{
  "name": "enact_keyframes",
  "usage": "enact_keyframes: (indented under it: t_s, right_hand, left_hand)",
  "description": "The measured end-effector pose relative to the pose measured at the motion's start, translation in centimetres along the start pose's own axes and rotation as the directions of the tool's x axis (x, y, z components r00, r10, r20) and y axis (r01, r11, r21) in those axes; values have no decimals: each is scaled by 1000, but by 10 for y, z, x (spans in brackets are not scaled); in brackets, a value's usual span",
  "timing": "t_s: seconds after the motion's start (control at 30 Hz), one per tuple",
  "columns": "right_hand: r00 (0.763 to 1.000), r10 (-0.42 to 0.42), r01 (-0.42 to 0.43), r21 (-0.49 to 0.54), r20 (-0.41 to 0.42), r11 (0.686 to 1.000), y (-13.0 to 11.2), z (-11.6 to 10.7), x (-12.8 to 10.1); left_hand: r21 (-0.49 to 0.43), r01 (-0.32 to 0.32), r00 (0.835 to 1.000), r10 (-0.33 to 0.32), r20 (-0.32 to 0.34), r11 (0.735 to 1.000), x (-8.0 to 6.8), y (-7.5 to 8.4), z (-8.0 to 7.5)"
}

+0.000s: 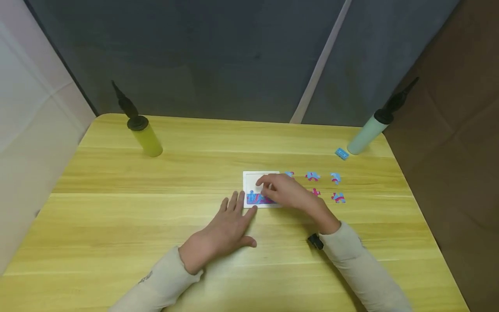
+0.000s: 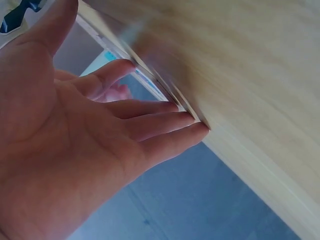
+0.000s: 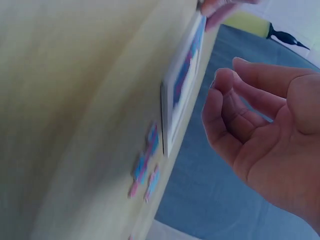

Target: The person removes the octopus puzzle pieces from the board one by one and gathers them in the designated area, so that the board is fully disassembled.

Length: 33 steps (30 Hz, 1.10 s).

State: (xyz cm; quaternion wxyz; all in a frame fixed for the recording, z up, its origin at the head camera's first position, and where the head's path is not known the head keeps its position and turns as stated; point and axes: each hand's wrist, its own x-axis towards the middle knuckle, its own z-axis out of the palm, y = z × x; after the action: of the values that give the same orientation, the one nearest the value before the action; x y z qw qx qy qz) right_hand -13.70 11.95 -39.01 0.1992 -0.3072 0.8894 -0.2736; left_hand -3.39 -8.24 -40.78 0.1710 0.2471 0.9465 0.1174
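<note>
A white puzzle tray [image 1: 260, 172] lies on the table, with joined blue and pink puzzle pieces [image 1: 254, 198] along its near side. My left hand [image 1: 226, 229] has its fingers straight, the tips at the tray's near left corner. Above the tray's right part hovers my right hand [image 1: 288, 190], fingers loosely bent, thumb and index finger apart in the head view. Nothing shows between them in the right wrist view, where the hand [image 3: 265, 110] is beside the tray [image 3: 170, 110]. It hides part of the tray from the head camera.
Several loose puzzle pieces [image 1: 312, 176] lie in rows to the right of the tray. A yellow hand pump [image 1: 149, 141] stands at the back left, a pale green pump [image 1: 367, 135] at the back right. Beside the latter lies a small blue block [image 1: 341, 154].
</note>
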Motion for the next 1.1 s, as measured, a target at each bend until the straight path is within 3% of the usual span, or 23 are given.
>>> enact_keyframes:
  t_s: [0.23, 0.37, 1.1]
  right_hand:
    - [1000, -10, 13, -103, 27, 995, -5, 11, 7]
    - [1000, -9, 12, -114, 30, 993, -7, 14, 10]
    - [1000, 5, -4, 55, -22, 998, -5, 14, 10]
  left_hand:
    - [-1, -12, 1000, 12, 23, 1000, -1, 0, -3]
    - [3, -22, 1000, 22, 19, 1000, -2, 0, -4]
    - [-37, -15, 999, 16, 29, 999, -1, -3, -5]
